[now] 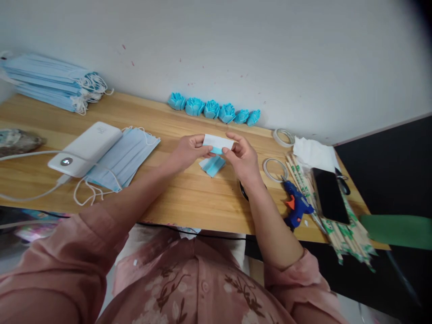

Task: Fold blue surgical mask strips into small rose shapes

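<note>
Between my two hands is a small piece of mask fabric (pixel 218 141), white with a blue strip folded along its lower edge. My left hand (pixel 193 148) pinches its left end between thumb and fingers. At the right end, my right hand (pixel 243 157) grips it the same way. Just below them on the table lie cut blue fabric pieces (pixel 213 166), partly overlapping. Along the wall behind stands a row of several blue fabric flowers (pixel 211 109).
On the left are a white power bank (pixel 86 146) with a cable, face masks (pixel 126 155) and a mask stack (pixel 50 83). To the right lie tape rolls (pixel 275 170), a blue glue gun (pixel 297 204), a phone (pixel 330 194), wrapped wooden sticks (pixel 351 236) and white tissue (pixel 315 153).
</note>
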Motion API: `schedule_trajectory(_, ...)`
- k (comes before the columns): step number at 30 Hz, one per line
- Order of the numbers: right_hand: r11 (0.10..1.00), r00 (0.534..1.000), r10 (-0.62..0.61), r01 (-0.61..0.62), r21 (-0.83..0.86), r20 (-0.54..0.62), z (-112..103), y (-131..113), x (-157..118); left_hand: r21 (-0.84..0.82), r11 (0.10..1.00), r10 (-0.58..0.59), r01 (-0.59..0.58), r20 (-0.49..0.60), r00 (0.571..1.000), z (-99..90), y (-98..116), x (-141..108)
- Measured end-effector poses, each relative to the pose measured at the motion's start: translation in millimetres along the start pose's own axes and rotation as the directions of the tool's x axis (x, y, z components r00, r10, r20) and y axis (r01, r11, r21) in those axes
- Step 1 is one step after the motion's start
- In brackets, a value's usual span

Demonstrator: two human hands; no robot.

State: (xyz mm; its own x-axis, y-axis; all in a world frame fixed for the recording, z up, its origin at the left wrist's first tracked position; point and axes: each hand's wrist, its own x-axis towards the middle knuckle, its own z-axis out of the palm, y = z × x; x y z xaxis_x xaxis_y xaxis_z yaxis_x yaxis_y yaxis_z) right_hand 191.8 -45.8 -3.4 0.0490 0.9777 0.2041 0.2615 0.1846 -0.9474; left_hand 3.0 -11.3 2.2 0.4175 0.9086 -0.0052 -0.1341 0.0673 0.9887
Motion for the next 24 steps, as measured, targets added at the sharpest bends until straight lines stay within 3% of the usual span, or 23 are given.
schedule_trajectory(3,1.0,1.0,0.0,0.0,-0.016,0.019,0.1,4.1,0.1,0.011,1.0,0.026,-0.025,-0.068,0.997,1.1,4.0,-1.1)
schedule_trajectory(6,0.999,1.0,0.006,-0.007,-0.033,-0.009,-1.0,4.6,1.1,0.056,0.997,0.067,-0.056,-0.212,0.975,-6.4,14.7,-1.4)
schedule_trajectory(9,0.999,0.998,0.009,-0.012,-0.049,-0.06,-2.6,2.4,2.1,0.201,0.968,0.214,-0.151,-0.345,0.914,-23.2,28.5,1.4)
schedule_trajectory(11,0.998,0.998,-0.002,-0.002,-0.059,-0.06,-3.0,1.3,2.3,0.381,0.907,0.329,-0.181,-0.37,0.868,-35.6,34.6,4.3)
schedule_trajectory(13,0.996,0.999,-0.013,0.009,-0.084,-0.046,-2.7,1.4,2.2,0.579,0.804,0.383,-0.134,-0.331,0.862,-46.1,35.3,7.3)
schedule_trajectory(16,0.994,0.999,-0.017,0.013,-0.113,-0.039,-1.6,3.6,2.1,0.806,0.591,0.342,-0.034,-0.212,0.915,-57.0,27.7,11.1)
schedule_trajectory(19,0.993,0.999,-0.01,0.006,-0.115,-0.034,-0.8,6.4,2.6,0.911,0.412,0.285,-0.011,-0.117,0.951,-63.3,17.7,14.4)
schedule_trajectory(24,0.998,0.999,-0.011,0.009,-0.059,-0.032,0.2,9.1,2.7,0.948,0.297,0.266,-0.111,0.029,0.964,-67.0,5.6,20.4)
